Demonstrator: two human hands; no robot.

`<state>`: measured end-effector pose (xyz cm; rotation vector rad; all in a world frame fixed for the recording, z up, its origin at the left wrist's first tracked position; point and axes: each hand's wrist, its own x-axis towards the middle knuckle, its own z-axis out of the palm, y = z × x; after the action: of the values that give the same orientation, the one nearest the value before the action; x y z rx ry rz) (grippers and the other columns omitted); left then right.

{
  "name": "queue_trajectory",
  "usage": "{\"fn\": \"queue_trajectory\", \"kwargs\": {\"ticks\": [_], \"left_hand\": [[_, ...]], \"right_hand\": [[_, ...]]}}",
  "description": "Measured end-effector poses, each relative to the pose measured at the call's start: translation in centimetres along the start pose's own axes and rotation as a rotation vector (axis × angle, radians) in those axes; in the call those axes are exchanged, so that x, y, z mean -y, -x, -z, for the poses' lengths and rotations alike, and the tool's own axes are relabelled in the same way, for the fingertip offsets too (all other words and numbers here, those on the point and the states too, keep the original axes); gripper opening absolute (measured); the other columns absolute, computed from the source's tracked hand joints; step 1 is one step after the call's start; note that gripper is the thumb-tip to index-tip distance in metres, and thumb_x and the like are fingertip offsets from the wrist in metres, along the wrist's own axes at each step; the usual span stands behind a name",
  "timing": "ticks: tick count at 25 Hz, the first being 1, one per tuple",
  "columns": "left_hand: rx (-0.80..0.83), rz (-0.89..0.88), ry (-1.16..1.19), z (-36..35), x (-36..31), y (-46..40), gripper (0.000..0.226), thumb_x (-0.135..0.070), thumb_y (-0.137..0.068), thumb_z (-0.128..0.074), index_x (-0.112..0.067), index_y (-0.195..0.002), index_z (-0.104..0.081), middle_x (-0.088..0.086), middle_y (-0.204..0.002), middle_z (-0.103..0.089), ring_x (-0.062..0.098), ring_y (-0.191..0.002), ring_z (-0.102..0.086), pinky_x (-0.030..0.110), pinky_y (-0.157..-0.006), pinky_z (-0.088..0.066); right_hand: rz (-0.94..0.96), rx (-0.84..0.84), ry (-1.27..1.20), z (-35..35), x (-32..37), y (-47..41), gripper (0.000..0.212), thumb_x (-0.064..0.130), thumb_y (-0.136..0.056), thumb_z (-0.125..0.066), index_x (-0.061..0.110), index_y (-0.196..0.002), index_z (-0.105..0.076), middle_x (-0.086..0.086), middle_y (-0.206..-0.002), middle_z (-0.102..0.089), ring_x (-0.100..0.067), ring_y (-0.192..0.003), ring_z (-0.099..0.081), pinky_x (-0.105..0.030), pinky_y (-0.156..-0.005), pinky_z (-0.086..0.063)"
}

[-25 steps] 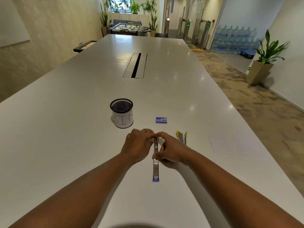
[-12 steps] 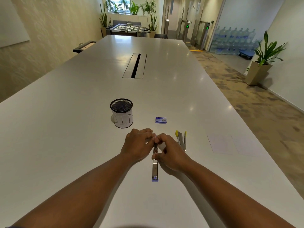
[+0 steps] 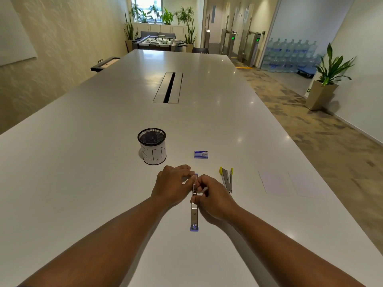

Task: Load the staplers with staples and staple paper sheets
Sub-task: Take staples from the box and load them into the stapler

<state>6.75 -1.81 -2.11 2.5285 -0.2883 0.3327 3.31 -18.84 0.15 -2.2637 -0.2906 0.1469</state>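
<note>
A blue stapler [image 3: 194, 214] lies swung fully open in a long line on the white table [image 3: 83, 162], its blue end toward me. My left hand [image 3: 171, 186] pinches its far part from the left. My right hand [image 3: 213, 196] grips its middle from the right, fingertips at the metal channel. A second stapler [image 3: 227, 179] with yellow ends lies open just right of my hands. A small blue staple box [image 3: 201, 154] sits behind them. Two white paper sheets [image 3: 290, 184] lie flat further right.
A black mesh cup [image 3: 152, 146] with a paper label reading BIN stands left of the staple box. A cable slot [image 3: 168, 87] runs down the table's middle. The table's right edge drops to a patterned floor.
My right hand has slid a little toward me along the blue stapler and its fingers have curled lower. The left hand and the stapler have stayed in place.
</note>
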Motion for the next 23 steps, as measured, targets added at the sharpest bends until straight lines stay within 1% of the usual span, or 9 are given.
{"fn": "queue_trajectory", "kwargs": {"ticks": [3, 5, 7, 9, 11, 14, 17, 21, 23], "left_hand": [[0.014, -0.006, 0.004, 0.0, 0.1, -0.1, 0.033, -0.054, -0.098, -0.05, -0.034, -0.108, -0.075, -0.019, -0.113, -0.07, 0.012, -0.099, -0.064, 0.039, -0.082, -0.054], [0.019, -0.014, 0.001, -0.1, 0.2, -0.1, 0.033, -0.052, -0.1, -0.049, -0.034, -0.111, -0.074, -0.018, -0.117, -0.07, 0.014, -0.101, -0.064, 0.039, -0.084, -0.053], [0.02, -0.006, 0.013, -0.1, 0.4, -0.1, 0.031, -0.048, -0.101, -0.049, -0.034, -0.115, -0.073, -0.016, -0.123, -0.07, 0.015, -0.106, -0.065, 0.042, -0.09, -0.054], [0.016, 0.044, 0.089, -0.3, 0.5, -0.6, 0.029, -0.042, -0.101, -0.052, -0.031, -0.12, -0.071, -0.012, -0.125, -0.07, 0.014, -0.11, -0.066, 0.042, -0.094, -0.054], [-0.001, 0.102, 0.161, -0.5, 0.5, -1.4, 0.029, -0.034, -0.101, -0.056, -0.025, -0.126, -0.067, -0.006, -0.129, -0.067, 0.015, -0.113, -0.065, 0.04, -0.098, -0.053], [0.01, 0.129, 0.25, -0.9, 0.6, -3.4, 0.033, -0.023, -0.101, -0.058, -0.018, -0.133, -0.062, 0.0, -0.132, -0.06, 0.018, -0.118, -0.061, 0.032, -0.099, -0.05], [0.059, 0.152, 0.328, -1.4, 0.8, -5.6, 0.037, -0.02, -0.102, -0.057, -0.016, -0.139, -0.058, -0.001, -0.129, -0.055, 0.016, -0.121, -0.059, 0.024, -0.096, -0.046], [0.084, 0.164, 0.257, -2.5, 1.3, -8.5, 0.042, -0.029, -0.103, -0.055, -0.019, -0.143, -0.055, 0.005, -0.129, -0.056, 0.02, -0.116, -0.057, 0.03, -0.096, -0.047], [0.084, 0.15, 0.213, -3.0, 1.6, -9.5, 0.044, -0.034, -0.101, -0.056, -0.022, -0.144, -0.054, 0.004, -0.125, -0.059, 0.021, -0.115, -0.056, 0.038, -0.098, -0.049]], "right_hand": [[-0.023, -0.003, -0.011, 0.0, -0.2, 0.1, 0.022, 0.027, -0.079, -0.075, 0.029, -0.089, -0.056, 0.005, -0.089, -0.068, -0.02, -0.085, -0.066, -0.052, -0.081, -0.057], [-0.026, 0.009, -0.023, 0.3, -0.2, 0.0, 0.02, 0.031, -0.084, -0.073, 0.033, -0.098, -0.059, 0.005, -0.087, -0.069, -0.017, -0.084, -0.067, -0.048, -0.083, -0.058], [-0.015, 0.006, -0.041, 1.0, 0.0, -0.4, 0.019, 0.03, -0.09, -0.068, 0.03, -0.108, -0.062, 0.005, -0.085, -0.069, -0.013, -0.08, -0.066, -0.043, -0.082, -0.058], [0.018, -0.048, 0.029, 2.0, 0.3, -1.3, 0.017, 0.028, -0.094, -0.064, 0.025, -0.111, -0.064, 0.006, -0.083, -0.068, -0.007, -0.072, -0.061, -0.037, -0.078, -0.055], [0.07, -0.097, 0.185, 3.1, 0.9, -2.4, 0.021, 0.028, -0.095, -0.062, 0.022, -0.114, -0.066, 0.007, -0.087, -0.07, -0.01, -0.075, -0.061, -0.034, -0.078, -0.052], [0.12, -0.147, 0.423, 4.7, 1.0, -4.6, 0.027, 0.029, -0.095, -0.058, 0.022, -0.12, -0.067, 0.004, -0.102, -0.073, -0.02, -0.093, -0.065, -0.038, -0.082, -0.053], [0.064, -0.216, 0.504, 6.1, -0.3, -7.8, 0.029, 0.031, -0.094, -0.059, 0.026, -0.121, -0.067, 0.005, -0.107, -0.072, -0.022, -0.098, -0.065, -0.041, -0.086, -0.05], [-0.142, -0.105, 0.405, 7.6, -2.7, -12.5, 0.031, 0.035, -0.094, -0.061, 0.031, -0.125, -0.066, 0.01, -0.113, -0.071, -0.017, -0.108, -0.062, -0.045, -0.098, -0.042], [-0.153, -0.027, 0.272, 7.7, -3.7, -14.1, 0.033, 0.029, -0.088, -0.068, 0.03, -0.121, -0.068, 0.008, -0.113, -0.071, -0.018, -0.107, -0.063, -0.05, -0.098, -0.049]]}}
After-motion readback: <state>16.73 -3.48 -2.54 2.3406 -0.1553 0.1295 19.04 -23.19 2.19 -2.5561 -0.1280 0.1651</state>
